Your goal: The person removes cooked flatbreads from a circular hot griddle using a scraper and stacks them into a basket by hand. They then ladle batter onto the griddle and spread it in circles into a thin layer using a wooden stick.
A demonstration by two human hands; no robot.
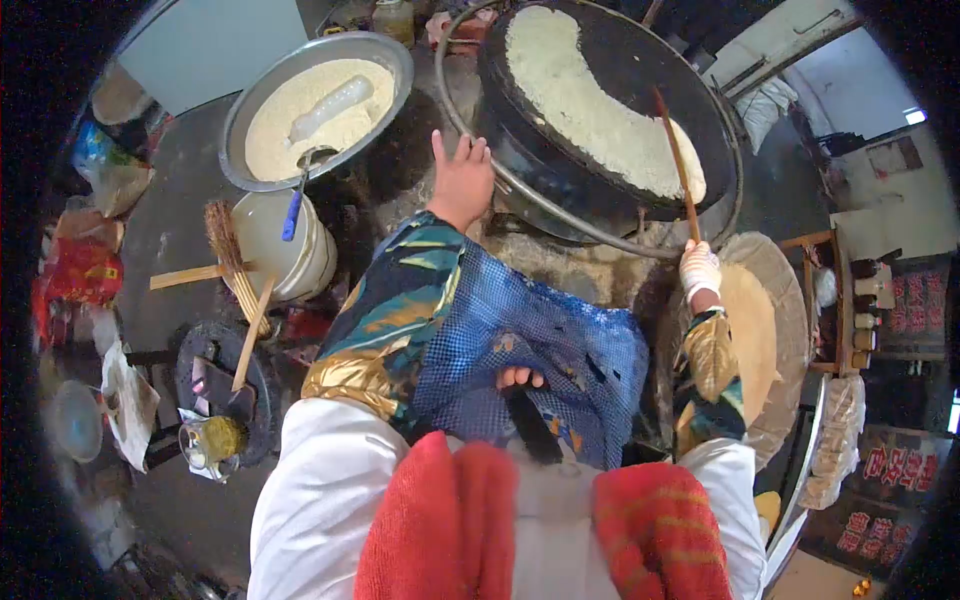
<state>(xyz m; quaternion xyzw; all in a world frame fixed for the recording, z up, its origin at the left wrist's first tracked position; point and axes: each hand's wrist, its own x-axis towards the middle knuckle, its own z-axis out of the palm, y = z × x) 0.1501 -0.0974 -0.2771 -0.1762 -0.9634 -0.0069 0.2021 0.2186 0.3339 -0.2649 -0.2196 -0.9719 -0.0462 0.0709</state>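
Note:
My right hand (699, 270), in a whitish glove or wrap, is closed around the end of a long wooden spreader (679, 160). The spreader lies across pale batter (600, 120), which forms a thick curved band along the near and left part of a round black griddle (640, 65). A metal ring (560, 212) encircles the griddle. My left hand (463, 182) is at the ring's left side, fingers stretched and apart, holding nothing; whether it presses on the ring I cannot tell.
Left of the griddle stands a metal basin (232, 150) of batter with a blue-handled ladle (293, 212). Below it are a white bucket (318, 258) and a straw brush (228, 240). At right, thin round flatbreads (745, 340) lie on a covered round tray (790, 350), beside a shelf (838, 300).

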